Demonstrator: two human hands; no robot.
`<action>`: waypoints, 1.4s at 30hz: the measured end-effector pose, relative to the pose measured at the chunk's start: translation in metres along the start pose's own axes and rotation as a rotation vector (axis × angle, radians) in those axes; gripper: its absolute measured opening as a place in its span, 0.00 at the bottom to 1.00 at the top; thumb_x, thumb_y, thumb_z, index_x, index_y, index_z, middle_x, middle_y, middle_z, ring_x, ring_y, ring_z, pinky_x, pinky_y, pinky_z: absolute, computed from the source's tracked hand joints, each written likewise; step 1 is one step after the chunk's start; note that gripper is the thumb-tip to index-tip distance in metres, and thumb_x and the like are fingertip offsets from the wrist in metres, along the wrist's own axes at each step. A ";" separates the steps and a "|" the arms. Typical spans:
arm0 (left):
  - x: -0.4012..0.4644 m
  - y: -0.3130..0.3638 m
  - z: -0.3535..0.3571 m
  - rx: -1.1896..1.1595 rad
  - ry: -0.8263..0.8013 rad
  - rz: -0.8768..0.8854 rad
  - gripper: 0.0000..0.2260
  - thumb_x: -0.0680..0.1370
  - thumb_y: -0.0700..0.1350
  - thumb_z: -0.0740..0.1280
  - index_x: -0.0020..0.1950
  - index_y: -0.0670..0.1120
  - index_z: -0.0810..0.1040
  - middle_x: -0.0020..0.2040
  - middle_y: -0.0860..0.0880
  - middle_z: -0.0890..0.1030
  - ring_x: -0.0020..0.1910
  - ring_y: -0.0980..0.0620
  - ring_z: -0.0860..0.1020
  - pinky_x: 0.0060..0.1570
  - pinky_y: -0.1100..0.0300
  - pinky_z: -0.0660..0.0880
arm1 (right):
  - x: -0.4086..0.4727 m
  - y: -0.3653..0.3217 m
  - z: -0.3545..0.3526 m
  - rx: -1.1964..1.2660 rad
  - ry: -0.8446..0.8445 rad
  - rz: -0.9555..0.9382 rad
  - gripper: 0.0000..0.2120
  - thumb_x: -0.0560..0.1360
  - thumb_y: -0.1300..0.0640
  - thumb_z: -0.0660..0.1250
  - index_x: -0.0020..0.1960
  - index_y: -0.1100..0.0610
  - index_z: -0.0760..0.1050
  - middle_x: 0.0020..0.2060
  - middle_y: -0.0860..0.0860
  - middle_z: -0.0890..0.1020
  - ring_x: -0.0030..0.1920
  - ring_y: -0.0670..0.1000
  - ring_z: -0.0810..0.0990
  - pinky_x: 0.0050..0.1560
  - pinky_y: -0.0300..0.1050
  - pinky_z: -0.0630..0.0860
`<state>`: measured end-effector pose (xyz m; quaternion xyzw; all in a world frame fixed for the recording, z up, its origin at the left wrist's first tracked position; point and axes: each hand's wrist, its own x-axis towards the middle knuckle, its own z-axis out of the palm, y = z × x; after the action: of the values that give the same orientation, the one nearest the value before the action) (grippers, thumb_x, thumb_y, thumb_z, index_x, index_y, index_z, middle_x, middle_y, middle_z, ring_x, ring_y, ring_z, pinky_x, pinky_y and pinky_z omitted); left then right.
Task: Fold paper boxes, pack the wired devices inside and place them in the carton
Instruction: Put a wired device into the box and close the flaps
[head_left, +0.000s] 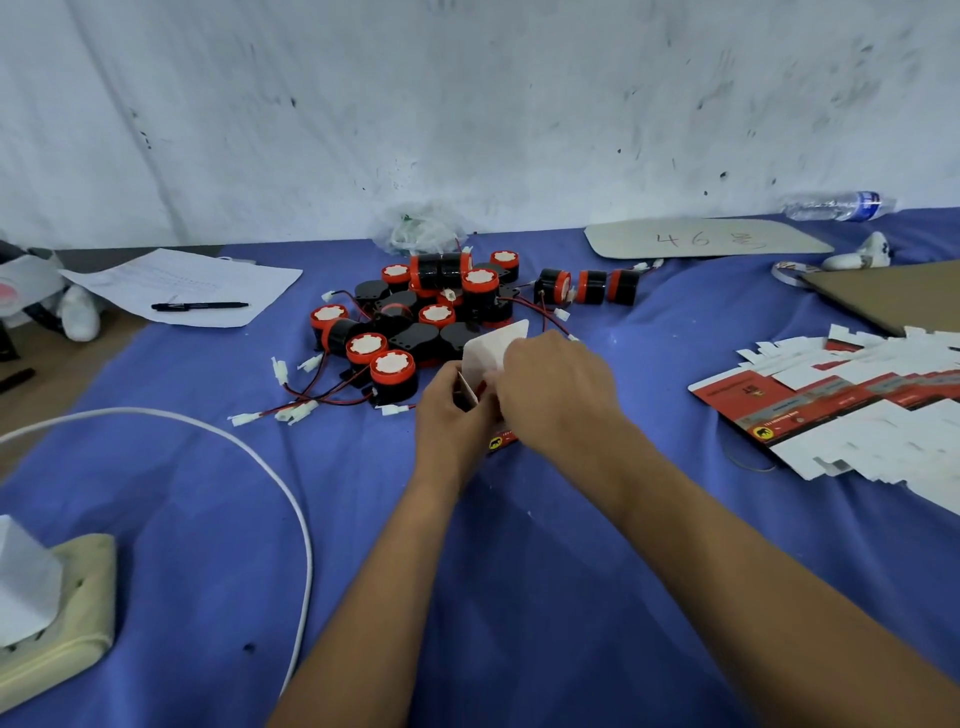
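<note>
**Both hands folding one paper box**

Left hand (451, 410) curled round the near-left side of a partly folded paper box (491, 353), thumb over its brown inner edge. Right hand (556, 387) clasping the same box from the right, fingers bent over the white panel. Box held just above the blue tablecloth (519, 571), right in front of the device pile; white flap (514, 332) standing up and tilted away, long axis rising toward the far right; red printed end (501, 441) pointing down toward the cloth. Inside of the box not visible.

Just beyond, a heap of wired devices (415, 312), black and red, leads and white plugs trailing toward the near left. Well to the right, a fanned stack of flat box blanks (852, 405) beside a brown cardboard sheet (893, 299). Far left, paper (182, 283) with a black pen (200, 306) on it.
</note>
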<state>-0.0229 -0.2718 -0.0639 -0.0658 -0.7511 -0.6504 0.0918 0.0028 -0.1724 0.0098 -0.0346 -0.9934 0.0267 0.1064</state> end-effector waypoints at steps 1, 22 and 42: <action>-0.001 0.000 -0.001 -0.003 -0.010 0.012 0.04 0.79 0.40 0.71 0.52 0.47 0.80 0.44 0.51 0.83 0.42 0.52 0.81 0.37 0.65 0.76 | 0.004 0.000 0.000 0.002 0.004 0.014 0.11 0.81 0.52 0.64 0.60 0.56 0.78 0.55 0.56 0.80 0.54 0.58 0.80 0.41 0.47 0.70; 0.005 -0.001 0.013 -0.021 -0.023 -0.054 0.09 0.78 0.33 0.69 0.55 0.44 0.79 0.46 0.47 0.83 0.43 0.50 0.79 0.41 0.59 0.76 | 0.020 -0.006 -0.020 -0.182 -0.064 -0.009 0.10 0.75 0.60 0.69 0.56 0.53 0.76 0.41 0.51 0.74 0.50 0.57 0.79 0.42 0.49 0.69; 0.004 0.007 0.004 -0.037 -0.142 -0.078 0.12 0.79 0.34 0.68 0.61 0.46 0.78 0.53 0.46 0.85 0.52 0.47 0.84 0.51 0.52 0.83 | 0.005 0.028 0.017 0.440 0.132 -0.123 0.08 0.74 0.62 0.72 0.51 0.54 0.85 0.45 0.51 0.86 0.47 0.50 0.82 0.51 0.45 0.79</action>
<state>-0.0253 -0.2665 -0.0565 -0.0844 -0.7454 -0.6611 0.0116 -0.0037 -0.1447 -0.0078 0.0482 -0.9548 0.2337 0.1774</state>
